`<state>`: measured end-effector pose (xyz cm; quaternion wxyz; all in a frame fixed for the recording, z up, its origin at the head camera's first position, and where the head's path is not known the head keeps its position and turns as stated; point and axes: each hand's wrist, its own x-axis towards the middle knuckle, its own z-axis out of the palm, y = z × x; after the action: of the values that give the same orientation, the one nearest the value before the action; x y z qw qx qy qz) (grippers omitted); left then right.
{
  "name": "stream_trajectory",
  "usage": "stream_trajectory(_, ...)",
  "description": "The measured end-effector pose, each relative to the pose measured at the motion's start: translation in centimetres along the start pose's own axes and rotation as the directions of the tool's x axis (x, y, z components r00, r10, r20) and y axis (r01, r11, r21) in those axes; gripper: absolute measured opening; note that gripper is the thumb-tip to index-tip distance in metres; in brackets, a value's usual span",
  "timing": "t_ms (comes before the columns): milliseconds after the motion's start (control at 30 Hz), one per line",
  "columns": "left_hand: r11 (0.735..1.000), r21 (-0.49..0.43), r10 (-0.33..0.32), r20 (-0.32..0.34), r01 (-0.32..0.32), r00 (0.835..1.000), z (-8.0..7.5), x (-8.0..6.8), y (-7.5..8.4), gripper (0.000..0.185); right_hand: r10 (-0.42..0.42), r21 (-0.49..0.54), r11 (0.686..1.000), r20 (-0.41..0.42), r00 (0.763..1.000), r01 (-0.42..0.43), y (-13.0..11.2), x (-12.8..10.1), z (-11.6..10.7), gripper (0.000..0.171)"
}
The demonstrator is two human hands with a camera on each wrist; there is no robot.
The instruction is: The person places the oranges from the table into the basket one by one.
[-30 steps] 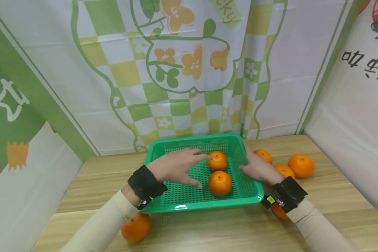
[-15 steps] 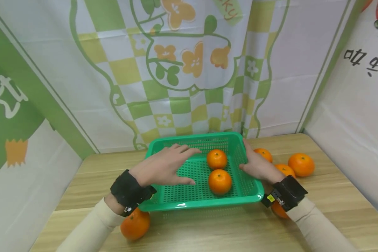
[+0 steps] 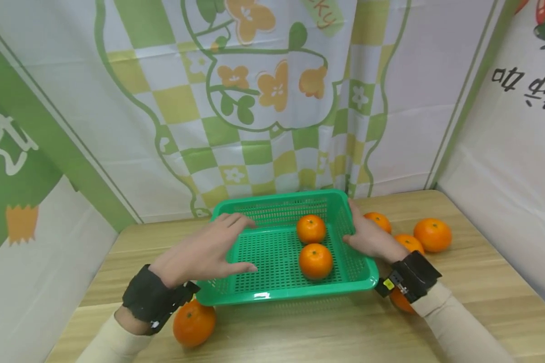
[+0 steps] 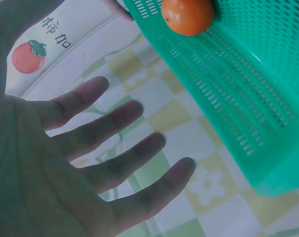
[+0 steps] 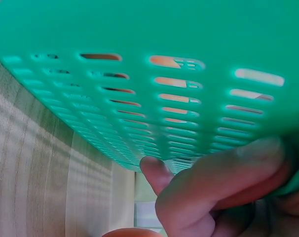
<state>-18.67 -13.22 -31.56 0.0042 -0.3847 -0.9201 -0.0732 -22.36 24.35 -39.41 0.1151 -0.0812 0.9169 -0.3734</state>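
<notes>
The left hand (image 3: 200, 254) has drawn back, fingers spread; the right hand (image 3: 368, 237) grips the green basket (image 3: 272, 292), long axis left-right.

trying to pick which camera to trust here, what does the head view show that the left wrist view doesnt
Only the head view shows the wooden table, the right hand gripping the basket's right rim, the lower orange in the basket, and the oranges outside it: one by the left wrist, three to the right.

Only the left wrist view shows the left hand's palm, fingers spread and holding nothing.

Both show the green basket, the farther orange in it and the left hand.
</notes>
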Motion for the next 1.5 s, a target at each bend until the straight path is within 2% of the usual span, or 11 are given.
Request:
stream_trajectory(200,0.998,0.044,-0.031,-0.071,0.034,0.997,0.7,-2.2,-0.7,0.082,0.007,0.011,1.0,0.009,1.0,-0.007,0.1,0.0,0.1,0.104)
stream_trajectory(400,0.996,0.036,-0.079,-0.099,0.083,0.992,1.2,-4.3,-1.4,0.088,0.004,0.012,1.0,0.005,1.0,-0.004,0.0,0.1,0.0,0.104)
stream_trajectory(533,0.993,0.029,-0.109,-0.104,0.113,0.989,1.6,-5.2,-1.9,0.093,0.02,0.009,1.0,0.01,1.0,-0.02,0.0,0.1,-0.1,0.104)
stream_trajectory(767,0.991,0.003,-0.135,-0.114,0.136,0.984,1.8,-6.0,-2.3,0.094,0.028,-0.008,1.0,0.006,1.0,-0.028,-0.1,0.0,-0.3,0.103)
stream_trajectory(1000,0.975,-0.017,-0.22,-0.122,0.219,0.968,1.8,-7.8,-2.4,0.098,0.018,-0.009,1.0,0.001,1.0,-0.018,-0.2,0.0,-0.1,0.104)
stream_trajectory(1200,0.97,-0.007,-0.243,-0.143,0.245,0.959,2.4,-9.3,-2.6,0.097,0.015,0.006,1.0,0.005,1.0,-0.015,-0.1,0.0,0.0,0.104)
stream_trajectory(1500,0.951,-0.033,-0.308,-0.114,0.306,0.944,3.6,-11.3,-2.9,0.088,0.006,0.016,1.0,0.008,1.0,-0.006,-0.1,0.0,0.0,0.104)
